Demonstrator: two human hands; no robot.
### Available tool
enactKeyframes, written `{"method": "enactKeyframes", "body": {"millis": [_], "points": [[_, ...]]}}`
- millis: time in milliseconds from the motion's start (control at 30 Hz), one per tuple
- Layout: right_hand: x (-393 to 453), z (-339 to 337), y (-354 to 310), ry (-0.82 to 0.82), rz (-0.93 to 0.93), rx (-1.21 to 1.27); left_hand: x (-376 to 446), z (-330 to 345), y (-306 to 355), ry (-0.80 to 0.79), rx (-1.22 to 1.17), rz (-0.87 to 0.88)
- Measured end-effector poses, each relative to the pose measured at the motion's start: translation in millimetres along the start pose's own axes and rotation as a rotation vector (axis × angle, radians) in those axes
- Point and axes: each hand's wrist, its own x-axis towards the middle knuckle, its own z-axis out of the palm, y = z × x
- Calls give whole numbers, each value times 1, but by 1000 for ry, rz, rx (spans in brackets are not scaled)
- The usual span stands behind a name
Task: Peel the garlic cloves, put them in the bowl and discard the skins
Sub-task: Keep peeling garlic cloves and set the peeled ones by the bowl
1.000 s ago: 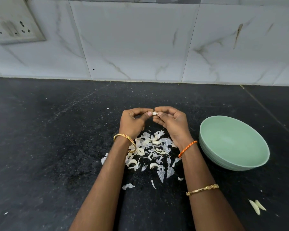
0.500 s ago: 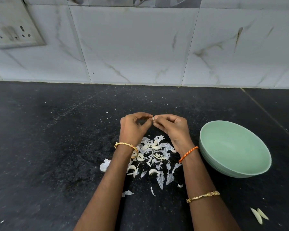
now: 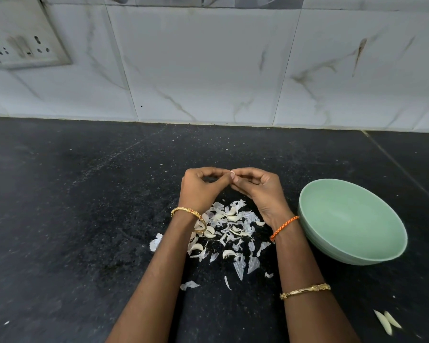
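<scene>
Left hand (image 3: 200, 186) and right hand (image 3: 256, 188) meet fingertip to fingertip above skin pile (image 3: 227, 233), pinching one barely visible clove — scraps drop onto heap. Bowl (image 3: 352, 221) right of pile, on tabletop (image 3: 84, 219) — short drop-off.

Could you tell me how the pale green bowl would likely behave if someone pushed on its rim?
The pale green bowl would probably tip or rock: it already sits tilted on a rounded underside. It appears empty, so likely light and apt to slide on the smooth black stone counter. It looks rigid, not floppy.
</scene>
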Motion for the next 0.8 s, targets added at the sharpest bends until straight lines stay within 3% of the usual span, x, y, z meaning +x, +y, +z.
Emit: {"method": "enactKeyframes", "body": {"millis": [433, 567, 800], "points": [[4, 7, 2, -17, -170, -272, 1, -3, 2, 19, 52, 6], [2, 9, -1, -25, -184, -196, 0, -2, 6, 50, 110, 72], [-1, 12, 2, -55, -139, 45, 4, -1, 7, 90, -65, -95]]}}
